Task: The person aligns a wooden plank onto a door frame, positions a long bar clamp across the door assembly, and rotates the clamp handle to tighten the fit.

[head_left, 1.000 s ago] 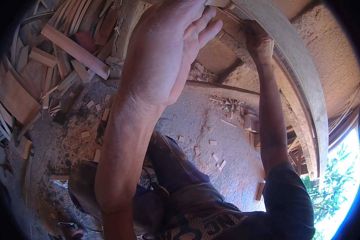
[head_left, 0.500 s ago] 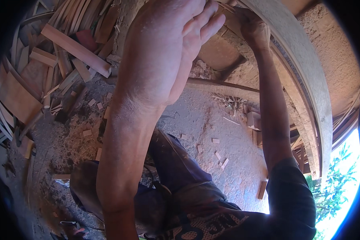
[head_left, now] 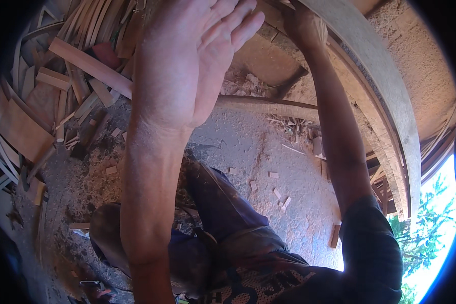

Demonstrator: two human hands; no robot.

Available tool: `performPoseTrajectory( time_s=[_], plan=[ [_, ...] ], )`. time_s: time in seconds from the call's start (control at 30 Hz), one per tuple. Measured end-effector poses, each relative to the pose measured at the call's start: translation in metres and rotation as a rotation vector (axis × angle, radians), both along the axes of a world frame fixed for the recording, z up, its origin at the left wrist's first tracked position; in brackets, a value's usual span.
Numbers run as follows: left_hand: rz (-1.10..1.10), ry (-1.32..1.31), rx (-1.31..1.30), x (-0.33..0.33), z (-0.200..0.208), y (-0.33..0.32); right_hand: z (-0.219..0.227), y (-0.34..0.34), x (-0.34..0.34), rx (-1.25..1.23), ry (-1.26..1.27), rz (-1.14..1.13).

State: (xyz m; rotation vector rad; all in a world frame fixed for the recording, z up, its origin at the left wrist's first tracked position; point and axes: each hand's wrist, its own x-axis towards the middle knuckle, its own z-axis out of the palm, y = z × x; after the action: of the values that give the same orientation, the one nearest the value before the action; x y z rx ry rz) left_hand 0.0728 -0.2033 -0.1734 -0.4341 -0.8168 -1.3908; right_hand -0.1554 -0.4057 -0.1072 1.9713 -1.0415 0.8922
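My left hand (head_left: 180,66) is raised close in front at the upper middle, palm turned to the right. Its ring and little fingers reach out slightly bent and apart, with nothing visible against the palm; the thumb and some fingertips are cut off by the top edge. Beyond it, my right hand (head_left: 307,30) is at the top, beside the near edge of a wooden workbench (head_left: 375,109). The fingers there look bent and closed, but they lie in shadow and partly out of view. A thin pale strip shows by them; whatever they hold cannot be made out.
Stacked wood strips and offcuts (head_left: 93,68) fill the upper left. Small wood blocks (head_left: 273,175) are scattered over the dusty concrete floor (head_left: 238,147). A low wooden rail (head_left: 273,107) runs under the bench. Sawdust covers the brown surface (head_left: 415,55) at right. Green foliage (head_left: 425,243) shows outside.
Both hands have shifted left and slightly up in the picture. The left fingers look a little more spread, with more of the palm showing.
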Motion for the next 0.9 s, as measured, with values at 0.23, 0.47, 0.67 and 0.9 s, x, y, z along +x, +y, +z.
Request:
performPoseTrajectory(
  time_s=[0.23, 0.47, 0.67, 0.9],
  plan=[
    [0.021, -0.010, -0.008, -0.010, -0.001, -0.002, 0.009, -0.012, -0.028, 0.089, -0.094, -0.215],
    [0.037, -0.021, 0.022, -0.011, -0.008, -0.022, -0.005, -0.006, -0.018, 0.034, -0.074, -0.126],
    [0.319, 0.008, 0.245, -0.028, 0.024, 0.013, -0.001, -0.013, 0.005, 0.028, -0.051, -0.067],
    [0.120, 0.045, 0.196, -0.038, -0.005, -0.010, -0.009, -0.001, -0.031, 0.075, -0.021, -0.148]
  ],
)
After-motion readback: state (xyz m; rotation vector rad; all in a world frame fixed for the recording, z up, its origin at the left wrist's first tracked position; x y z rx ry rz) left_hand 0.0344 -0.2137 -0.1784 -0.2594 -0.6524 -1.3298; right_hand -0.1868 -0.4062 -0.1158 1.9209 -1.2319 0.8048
